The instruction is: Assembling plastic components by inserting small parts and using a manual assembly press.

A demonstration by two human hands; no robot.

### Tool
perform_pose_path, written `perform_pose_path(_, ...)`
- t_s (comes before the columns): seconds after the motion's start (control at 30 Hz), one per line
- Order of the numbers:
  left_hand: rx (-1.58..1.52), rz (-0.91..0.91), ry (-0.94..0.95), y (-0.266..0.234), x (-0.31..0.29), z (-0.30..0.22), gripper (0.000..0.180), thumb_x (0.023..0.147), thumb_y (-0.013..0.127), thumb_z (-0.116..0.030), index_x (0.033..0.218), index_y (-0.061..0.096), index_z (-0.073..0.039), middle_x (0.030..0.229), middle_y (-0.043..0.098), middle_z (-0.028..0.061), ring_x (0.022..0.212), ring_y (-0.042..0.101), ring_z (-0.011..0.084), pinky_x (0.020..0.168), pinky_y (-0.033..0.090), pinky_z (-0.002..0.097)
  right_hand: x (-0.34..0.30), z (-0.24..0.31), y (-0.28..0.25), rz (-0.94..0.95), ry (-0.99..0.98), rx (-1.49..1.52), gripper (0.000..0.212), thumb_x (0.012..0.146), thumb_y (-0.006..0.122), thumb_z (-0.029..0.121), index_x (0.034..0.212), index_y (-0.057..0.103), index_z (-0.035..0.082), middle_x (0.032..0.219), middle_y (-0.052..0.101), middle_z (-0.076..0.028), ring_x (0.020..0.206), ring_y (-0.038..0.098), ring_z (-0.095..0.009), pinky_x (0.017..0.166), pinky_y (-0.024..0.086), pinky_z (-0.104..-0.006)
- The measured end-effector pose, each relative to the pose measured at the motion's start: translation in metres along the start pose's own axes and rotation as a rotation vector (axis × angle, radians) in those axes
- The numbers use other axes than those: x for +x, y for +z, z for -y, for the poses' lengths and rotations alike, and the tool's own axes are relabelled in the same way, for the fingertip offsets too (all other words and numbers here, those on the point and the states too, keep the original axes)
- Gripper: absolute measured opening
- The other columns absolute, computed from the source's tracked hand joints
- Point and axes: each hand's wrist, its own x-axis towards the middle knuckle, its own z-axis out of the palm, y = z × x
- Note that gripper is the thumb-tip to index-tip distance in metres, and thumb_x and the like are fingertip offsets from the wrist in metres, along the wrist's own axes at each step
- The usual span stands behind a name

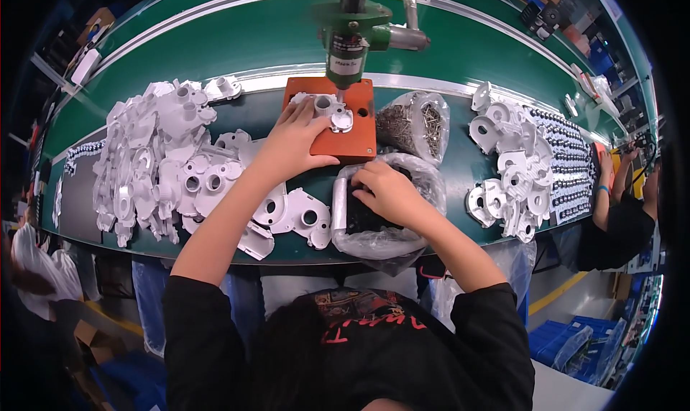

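Note:
My left hand point(291, 144) lies over the left side of a white plastic housing point(336, 113), holding it on an orange block point(345, 144); its thumb stretches out across the block. A green power screwdriver point(346, 55) hangs above, its bit reaching down to the housing. My right hand point(384, 188) is at a clear plastic bag point(384, 244) lined with dark contents, fingers curled in over its opening. What those fingers hold, if anything, is hidden. Just behind stands another clear bag point(438, 105) full of small metal screws point(413, 123).
White plastic housings point(154, 152) are heaped on the left, some point(302, 213) close to my left forearm. More white parts point(510, 170) lie on the right beside rows of black-and-white small parts point(571, 170). A green conveyor belt point(237, 44) runs behind; another person's arm point(605, 181) shows far right.

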Motion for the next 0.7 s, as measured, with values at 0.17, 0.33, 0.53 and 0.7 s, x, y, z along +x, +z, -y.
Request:
perform_pose_path(0.17, 0.026, 0.027, -0.012, 0.000, -0.001, 0.000, 0.059, 0.067, 0.075, -0.044, 0.112, 0.056, -0.010, 0.134, 0.039, 0.0243, 0.130, 0.032, 0.0414, 0.109, 0.025, 0.0479, 0.024, -0.016, -0.031, 0.051, 0.132, 0.423, 0.015, 0.080, 0.065, 0.011, 0.087, 0.063, -0.002, 0.080, 0.063, -0.008, 0.075, 0.059, -0.015, 0.069, 0.046, -0.0282)
perform_pose_path(0.33, 0.040, 0.026, -0.037, 0.000, -0.002, -0.005, 0.060, 0.067, 0.075, -0.043, 0.113, 0.055, -0.010, 0.136, 0.038, 0.0251, 0.130, 0.032, 0.0402, 0.110, 0.023, 0.0473, 0.084, -0.036, -0.053, -0.087, 0.267, 0.421, 0.017, 0.083, 0.061, 0.013, 0.089, 0.064, -0.003, 0.077, 0.061, -0.002, 0.072, 0.055, -0.008, 0.067, 0.044, -0.0238)
perform_pose_path(0.53, 0.046, 0.035, -0.073, 0.001, -0.002, -0.004, 0.063, 0.066, 0.076, -0.044, 0.114, 0.054, -0.010, 0.135, 0.040, 0.0233, 0.130, 0.033, 0.0384, 0.110, 0.024, 0.0473, 0.125, -0.045, -0.039, -0.004, 0.322, 0.407, 0.020, 0.080, 0.063, 0.015, 0.089, 0.065, -0.003, 0.073, 0.060, -0.004, 0.067, 0.054, -0.012, 0.065, 0.043, -0.0265)
perform_pose_path(0.7, 0.051, 0.044, -0.072, 0.000, 0.000, -0.005, 0.064, 0.064, 0.076, -0.045, 0.112, 0.054, -0.010, 0.133, 0.043, 0.0218, 0.130, 0.035, 0.0366, 0.109, 0.024, 0.0475, 0.134, -0.056, -0.026, 0.051, 0.311, 0.318, 0.023, 0.074, 0.067, 0.019, 0.088, 0.066, 0.001, 0.099, 0.063, -0.017, 0.086, 0.061, -0.026, 0.078, 0.046, -0.0351)
